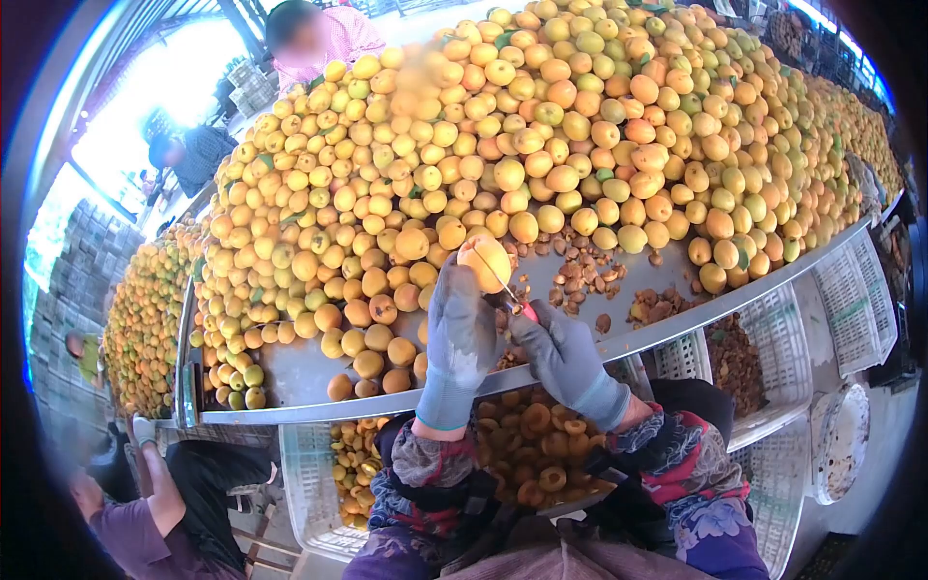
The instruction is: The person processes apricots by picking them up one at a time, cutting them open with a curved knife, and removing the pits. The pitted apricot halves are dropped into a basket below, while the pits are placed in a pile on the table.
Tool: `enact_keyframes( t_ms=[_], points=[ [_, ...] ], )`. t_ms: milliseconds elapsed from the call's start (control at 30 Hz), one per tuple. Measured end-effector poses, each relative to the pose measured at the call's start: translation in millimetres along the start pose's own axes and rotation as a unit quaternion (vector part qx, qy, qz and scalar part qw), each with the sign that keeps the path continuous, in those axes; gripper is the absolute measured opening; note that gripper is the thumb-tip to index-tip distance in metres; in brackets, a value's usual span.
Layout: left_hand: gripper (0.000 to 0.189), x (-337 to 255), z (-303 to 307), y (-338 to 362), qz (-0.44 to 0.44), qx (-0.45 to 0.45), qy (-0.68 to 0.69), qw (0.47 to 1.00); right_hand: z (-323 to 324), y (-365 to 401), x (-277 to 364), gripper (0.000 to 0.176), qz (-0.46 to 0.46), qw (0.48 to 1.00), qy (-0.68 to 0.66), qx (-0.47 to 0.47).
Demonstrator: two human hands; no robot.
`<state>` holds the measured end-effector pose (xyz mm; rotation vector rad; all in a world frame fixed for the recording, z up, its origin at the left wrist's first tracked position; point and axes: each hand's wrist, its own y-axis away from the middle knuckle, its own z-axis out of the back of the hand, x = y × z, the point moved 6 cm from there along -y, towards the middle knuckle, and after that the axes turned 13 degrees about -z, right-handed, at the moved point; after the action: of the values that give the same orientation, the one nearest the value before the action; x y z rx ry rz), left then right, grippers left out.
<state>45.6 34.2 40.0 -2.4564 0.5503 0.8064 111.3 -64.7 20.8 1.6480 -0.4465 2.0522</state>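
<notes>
My left hand (458,333), in a grey glove, holds up a yellow-orange apricot (484,264) over the near edge of the metal table (290,372). My right hand (564,356), gloved too, is closed around the red handle of a small tool (529,311). The tool's thin metal shaft reaches up to the apricot's lower side. Behind both hands rises a large heap of whole apricots (541,126). Brown pits (585,275) lie scattered on the table just right of the apricot. Below my wrists, apricot halves (541,445) fill a container.
White plastic crates (773,348) stand under the table at the right, one with brown scraps (735,362). A round white tub (839,445) is beside them. Other people are behind the heap (329,39), at the upper left (193,155) and lower left (155,522).
</notes>
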Motion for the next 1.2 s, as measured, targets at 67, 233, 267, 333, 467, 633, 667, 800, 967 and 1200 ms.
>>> enact_keyframes(
  t_ms=[67,233,267,333,467,633,667,800,967,1200],
  points=[
    [0.046,-3,4,-2,-0.042,0.008,-0.129,0.991,1,0,2,0.037,-0.011,1.000,-0.023,0.003],
    [0.044,-5,20,-9,-0.009,0.021,-0.041,0.999,2,0,6,0.036,0.027,0.994,0.102,-0.038],
    [0.043,-4,21,-9,0.028,0.019,-0.007,0.999,2,-1,7,0.035,0.033,0.988,0.144,-0.047],
    [0.042,1,19,-9,0.054,0.005,0.026,0.998,3,-1,5,0.034,0.039,0.989,0.134,-0.050],
    [0.048,-7,10,-7,0.035,0.051,-0.069,0.996,8,-1,6,0.033,0.059,0.987,0.132,-0.076],
    [0.047,0,30,-10,0.052,0.001,-0.062,0.997,10,1,10,0.032,0.063,0.983,0.159,-0.068],
    [0.046,6,36,-9,0.104,-0.017,-0.017,0.994,9,1,10,0.033,0.067,0.980,0.175,-0.063],
    [0.046,1,23,-6,0.093,-0.031,0.009,0.995,8,0,7,0.033,0.074,0.978,0.182,-0.073],
    [0.045,-4,24,-7,0.109,-0.019,0.005,0.994,10,-2,8,0.031,0.074,0.975,0.199,-0.066],
    [0.044,-10,10,-8,0.032,-0.147,-0.062,0.987,11,-1,5,0.030,0.086,0.974,0.199,-0.071]
  ],
)
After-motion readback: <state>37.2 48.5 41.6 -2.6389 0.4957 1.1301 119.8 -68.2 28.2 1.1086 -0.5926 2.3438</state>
